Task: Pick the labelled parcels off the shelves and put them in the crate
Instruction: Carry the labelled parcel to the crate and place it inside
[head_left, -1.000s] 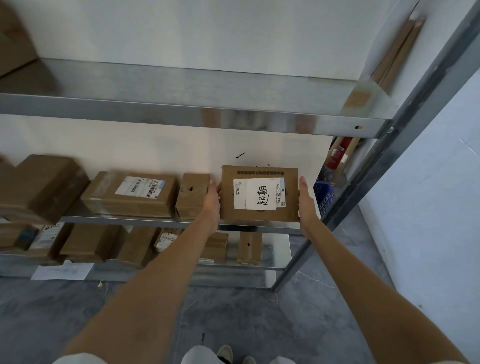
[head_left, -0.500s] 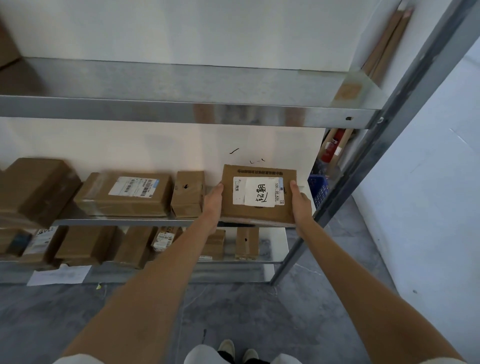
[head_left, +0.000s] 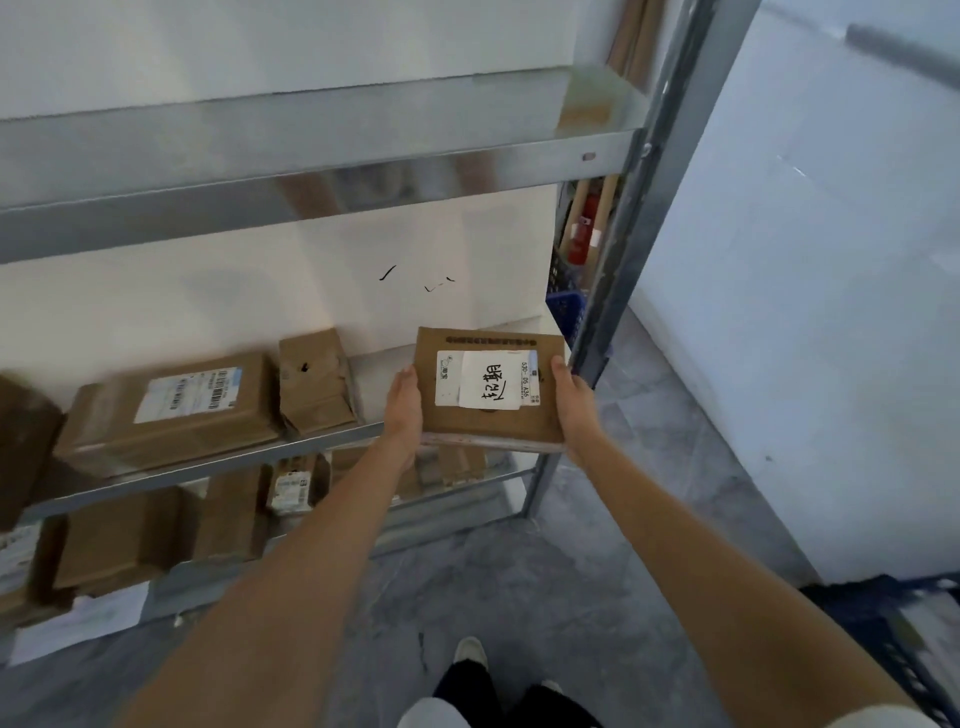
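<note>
Our left hand (head_left: 404, 410) is pressed flat against the left side of a brown parcel (head_left: 491, 389), fingers closed along its edge, and our right hand (head_left: 571, 405) clamps the opposite side the same way, so the box is held between the two palms. The parcel carries a white label (head_left: 488, 385) with handwritten characters on top, and it sits out in front of the right end of the middle shelf (head_left: 332, 441); its underside looks clear of the shelf edge, though from this angle we cannot be sure it is fully free. To its left on the same shelf are a small upright box (head_left: 314, 384) and a longer parcel with a printed barcode label (head_left: 171, 410), with more brown boxes on the lower shelf (head_left: 228, 525) beneath. The upper shelf (head_left: 311, 156) looks bare along the part we can see. At the lower right corner a dark blue crate (head_left: 893, 623) shows only its blurred rim, well apart from the box, and we cannot see whether anything is inside it. We judge this pick to be at its carrying stage: the box is in hand and has yet to be swung right and down to the crate. Several labelled parcels remain on the shelves, so most of the work seems to lie ahead.
</note>
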